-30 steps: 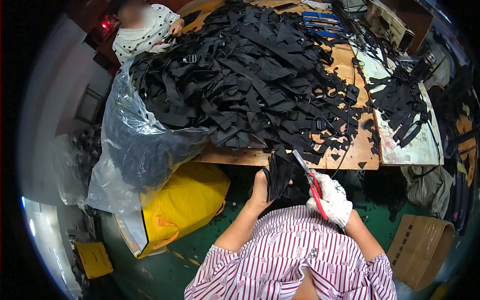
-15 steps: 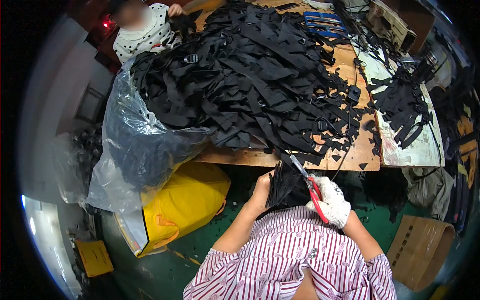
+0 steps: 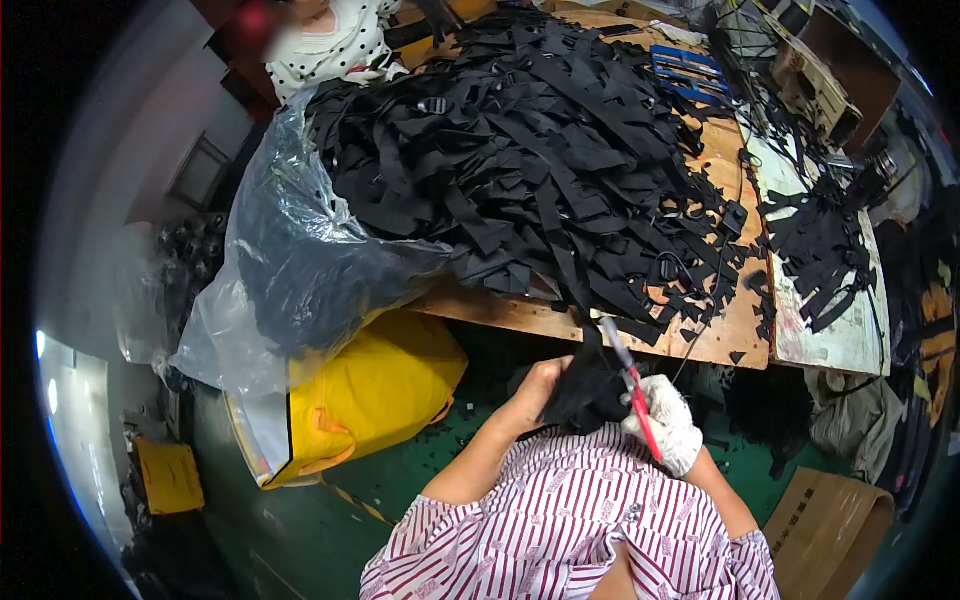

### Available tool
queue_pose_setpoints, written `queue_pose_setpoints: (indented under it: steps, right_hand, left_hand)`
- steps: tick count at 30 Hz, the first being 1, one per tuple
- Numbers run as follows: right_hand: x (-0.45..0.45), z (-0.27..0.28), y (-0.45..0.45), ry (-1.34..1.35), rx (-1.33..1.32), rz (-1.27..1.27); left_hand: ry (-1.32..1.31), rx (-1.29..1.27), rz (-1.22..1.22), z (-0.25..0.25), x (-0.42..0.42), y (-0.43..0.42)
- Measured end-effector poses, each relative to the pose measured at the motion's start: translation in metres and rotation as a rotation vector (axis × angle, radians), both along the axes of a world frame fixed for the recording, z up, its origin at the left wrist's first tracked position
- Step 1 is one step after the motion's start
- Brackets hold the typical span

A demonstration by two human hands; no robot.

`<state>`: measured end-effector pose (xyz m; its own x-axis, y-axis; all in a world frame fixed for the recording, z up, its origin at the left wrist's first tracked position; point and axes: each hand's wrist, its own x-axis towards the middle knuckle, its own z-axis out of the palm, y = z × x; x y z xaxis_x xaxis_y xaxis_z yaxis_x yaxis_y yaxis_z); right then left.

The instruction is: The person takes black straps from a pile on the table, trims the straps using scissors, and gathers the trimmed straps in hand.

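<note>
My bare left hand [image 3: 540,393] is closed around a bundle of black fabric strips [image 3: 582,385], held in front of my striped shirt. In my right hand [image 3: 668,425], which wears a white glove, are red-handled scissors [image 3: 641,410]. Their pale, slightly blurred blades point up toward the table edge, just right of the bundle. One long black strip runs from the big pile of black strips [image 3: 520,160] down to the bundle. My left fingertips are partly hidden by the fabric.
A clear plastic bag [image 3: 300,290] hangs off the wooden table [image 3: 725,345] at left, above a yellow bag [image 3: 390,390]. Black offcuts and a thin cable lie at the table's right. A blue plastic rack [image 3: 690,72] and a person in polka dots [image 3: 330,55] are at the back.
The view has shifted, so the table appears further right. The bundle's fanned edges have turned away, and a long strip now hangs down into it. The scissors have tilted more upright.
</note>
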<state>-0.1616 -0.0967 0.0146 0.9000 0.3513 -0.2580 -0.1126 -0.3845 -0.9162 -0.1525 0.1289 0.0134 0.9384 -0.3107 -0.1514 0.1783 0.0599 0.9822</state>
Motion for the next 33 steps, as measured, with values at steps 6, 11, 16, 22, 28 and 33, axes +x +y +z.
queue_pose_setpoints:
  steps: [6,11,16,22,28,33]
  right_hand:
    - [0.025,0.013,0.002,0.083,0.055,-0.212]
    - [0.040,-0.003,0.016,-0.203,0.056,-0.233]
    - [0.055,0.001,0.031,-0.360,0.013,-0.234]
    - [0.055,-0.003,0.041,-0.256,0.045,-0.217]
    - [0.048,0.024,0.053,-0.074,-0.002,-0.200]
    - [0.042,0.012,0.048,-0.269,0.081,-0.239]
  left_hand:
    - [-0.085,0.093,-0.136,0.012,-0.014,0.005]
    - [0.083,-0.265,-0.484,0.052,-0.017,0.017]
    - [-0.398,0.233,-0.023,0.034,0.000,0.032]
    - [-0.529,0.113,0.508,0.023,0.006,0.065]
    - [-0.371,0.032,0.940,0.012,0.051,0.071]
    - [-0.291,-0.061,0.981,0.002,0.068,0.086]
